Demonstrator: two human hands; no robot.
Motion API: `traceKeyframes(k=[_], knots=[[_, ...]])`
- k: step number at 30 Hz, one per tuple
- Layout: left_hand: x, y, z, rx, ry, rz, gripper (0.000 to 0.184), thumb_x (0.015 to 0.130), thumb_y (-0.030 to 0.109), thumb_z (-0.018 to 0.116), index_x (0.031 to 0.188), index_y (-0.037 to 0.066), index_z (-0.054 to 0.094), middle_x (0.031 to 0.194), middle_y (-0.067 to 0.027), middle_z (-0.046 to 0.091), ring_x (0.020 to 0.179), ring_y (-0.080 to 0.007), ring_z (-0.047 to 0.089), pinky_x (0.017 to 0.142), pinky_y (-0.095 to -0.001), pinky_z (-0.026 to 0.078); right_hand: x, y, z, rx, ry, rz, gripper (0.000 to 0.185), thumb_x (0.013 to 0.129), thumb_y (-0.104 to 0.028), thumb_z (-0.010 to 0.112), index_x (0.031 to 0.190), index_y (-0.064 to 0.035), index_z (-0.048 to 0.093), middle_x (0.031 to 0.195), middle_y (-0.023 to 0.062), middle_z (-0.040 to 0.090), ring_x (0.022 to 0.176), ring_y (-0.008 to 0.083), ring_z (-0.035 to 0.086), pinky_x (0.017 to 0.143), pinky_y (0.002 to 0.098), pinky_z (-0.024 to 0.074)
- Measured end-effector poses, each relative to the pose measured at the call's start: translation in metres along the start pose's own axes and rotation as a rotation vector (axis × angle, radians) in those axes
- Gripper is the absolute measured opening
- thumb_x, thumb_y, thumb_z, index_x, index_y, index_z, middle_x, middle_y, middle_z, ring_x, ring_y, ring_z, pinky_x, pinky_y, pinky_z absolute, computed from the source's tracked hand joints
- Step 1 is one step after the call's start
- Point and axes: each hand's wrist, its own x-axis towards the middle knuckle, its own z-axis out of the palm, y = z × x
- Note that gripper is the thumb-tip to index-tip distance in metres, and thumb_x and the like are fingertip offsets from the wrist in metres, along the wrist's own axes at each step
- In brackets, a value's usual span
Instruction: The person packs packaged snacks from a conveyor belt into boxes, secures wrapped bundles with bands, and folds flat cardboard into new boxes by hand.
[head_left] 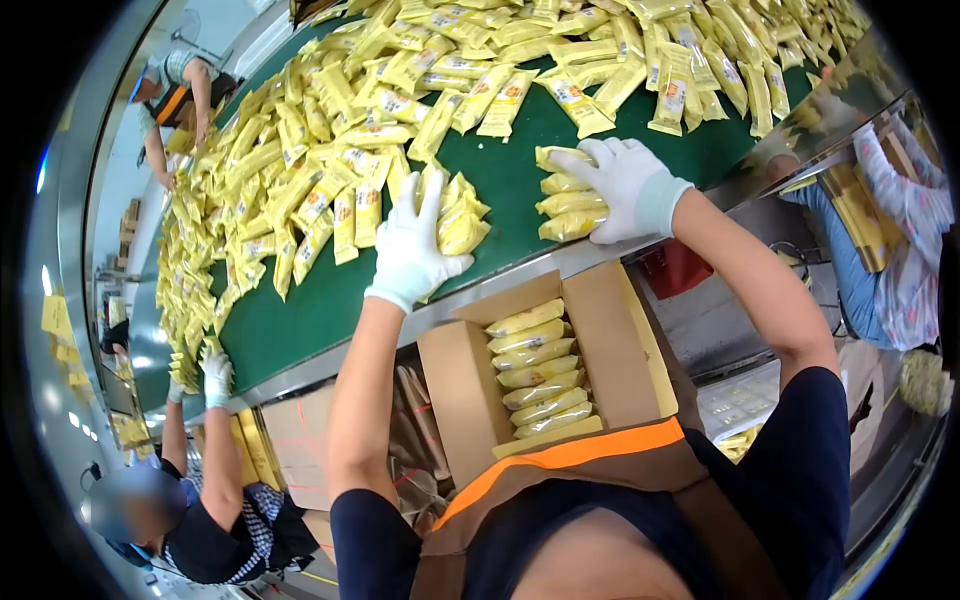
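Both my hands wear white gloves and rest over a green table surface (500, 180). Yellow snack packets (462, 215) stand bunched on the inner side of my left hand (418, 240), whose fingers curl round them. A neat row of yellow packets (570, 215) lies under my right hand (628, 190), its fingers hooked over the far end and the thumb at the near side. Just below, against my apron, is an open cardboard box (460, 380) with several packets (540, 375) lined up in it. Printing on the wrappers is too small to read.
A large heap of packets (330, 150) covers the far side of the table, which has a metal edge (500, 285). At lower left a co-worker's gloved hand (216, 375) handles packets. Other people (180, 90) stand at upper left and right. A red container (675, 268) sits below the edge.
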Motion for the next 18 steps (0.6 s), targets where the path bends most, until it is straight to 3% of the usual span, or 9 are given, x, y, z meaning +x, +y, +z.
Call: traceKeyframes(k=[4, 6, 7, 8, 10, 12, 13, 15, 18], knots=[[0.012, 0.004, -0.004, 0.124, -0.224, -0.188, 0.126, 0.055, 0.051, 0.079, 0.156, 0.017, 0.011, 0.131, -0.0258, 0.047, 0.116, -0.0414, 0.053, 0.097, -0.0407, 0.045, 0.005, 0.005, -0.020, 0.241, -0.140, 0.137, 0.105, 0.067, -0.048, 0.073, 0.153, -0.0129, 0.023, 0.129, 0.0252, 0.053, 0.119, 0.0361, 0.054, 0.100, 0.0389, 0.0426], [0.010, 0.000, -0.013, 0.025, -0.257, -0.225, 0.121, 0.058, 0.053, 0.076, 0.156, 0.017, 0.014, 0.133, -0.0277, 0.047, 0.119, -0.0405, 0.052, 0.098, -0.0425, 0.042, -0.011, -0.015, -0.062, 0.895, -0.247, 0.200, 0.110, 0.066, -0.046, 0.077, 0.153, -0.0085, 0.021, 0.137, 0.0250, 0.052, 0.125, 0.0304, 0.054, 0.103, 0.0357, 0.0421], [0.004, -0.010, -0.009, -0.044, -0.180, -0.257, 0.121, 0.058, 0.054, 0.076, 0.156, 0.017, 0.015, 0.132, -0.0287, 0.047, 0.118, -0.0407, 0.053, 0.100, -0.0406, 0.042, -0.019, -0.028, -0.074, 0.924, -0.272, 0.075, 0.109, 0.066, -0.046, 0.077, 0.153, -0.0077, 0.024, 0.140, 0.0239, 0.050, 0.126, 0.0283, 0.053, 0.104, 0.0351, 0.0423], [-0.003, -0.014, -0.019, -0.212, -0.137, -0.310, 0.120, 0.061, 0.043, 0.080, 0.156, 0.012, 0.013, 0.133, -0.0268, 0.047, 0.121, -0.0411, 0.050, 0.104, -0.0413, 0.040, -0.029, -0.044, -0.066, 0.684, -0.013, -0.333, 0.105, 0.063, -0.031, 0.079, 0.151, -0.0045, 0.027, 0.128, 0.0215, 0.057, 0.116, 0.0286, 0.058, 0.099, 0.0384, 0.0445], [-0.022, -0.029, -0.021, -0.494, 0.185, -0.184, 0.120, 0.062, 0.046, 0.079, 0.154, 0.005, 0.015, 0.147, -0.0300, 0.036, 0.134, -0.0428, 0.039, 0.111, -0.0401, 0.034, -0.047, -0.110, -0.083, 0.096, -0.229, -0.507, 0.080, 0.061, -0.025, 0.075, 0.135, -0.0086, 0.048, 0.099, 0.0154, 0.058, 0.094, 0.0339, 0.059, 0.082, 0.0435, 0.0465], [-0.046, -0.010, -0.060, -0.825, 0.199, -0.031, 0.119, 0.063, 0.033, 0.082, 0.153, -0.001, 0.012, 0.151, -0.0248, 0.034, 0.140, -0.0310, 0.034, 0.115, -0.0366, 0.028, -0.062, -0.146, -0.034, -0.157, -0.152, -0.676, 0.070, 0.063, -0.023, 0.073, 0.129, -0.0135, 0.052, 0.094, 0.0124, 0.058, 0.087, 0.0280, 0.057, 0.078, 0.0416, 0.0425], [-0.060, 0.012, -0.085, -1.175, -0.033, 0.006, 0.119, 0.064, 0.030, 0.082, 0.154, -0.001, 0.011, 0.151, -0.0240, 0.034, 0.139, -0.0284, 0.034, 0.114, -0.0360, 0.028, -0.059, -0.159, -0.012, -0.141, -0.250, -0.668, 0.071, 0.066, -0.025, 0.072, 0.133, -0.0149, 0.052, 0.098, 0.0123, 0.058, 0.089, 0.0274, 0.057, 0.078, 0.0409, 0.0416], [-0.080, 0.035, -0.091, -1.387, -0.390, 0.177, 0.118, 0.065, 0.027, 0.081, 0.154, -0.001, 0.009, 0.150, -0.0219, 0.036, 0.137, -0.0240, 0.037, 0.113, -0.0355, 0.030, -0.047, -0.187, -0.006, -0.120, -0.533, -0.605, 0.068, 0.078, -0.025, 0.068, 0.141, -0.0142, 0.044, 0.112, 0.0153, 0.060, 0.106, 0.0279, 0.060, 0.085, 0.0386, 0.0439], [-0.095, 0.059, -0.060, -1.191, -0.598, 0.294, 0.120, 0.063, 0.033, 0.079, 0.156, 0.004, 0.009, 0.140, -0.0217, 0.045, 0.125, -0.0279, 0.051, 0.105, -0.0391, 0.040, -0.070, -0.189, 0.077, 0.459, -0.640, -0.446, 0.066, 0.085, -0.028, 0.064, 0.145, -0.0129, 0.040, 0.122, 0.0190, 0.059, 0.108, 0.0323, 0.062, 0.089, 0.0458, 0.0484]])
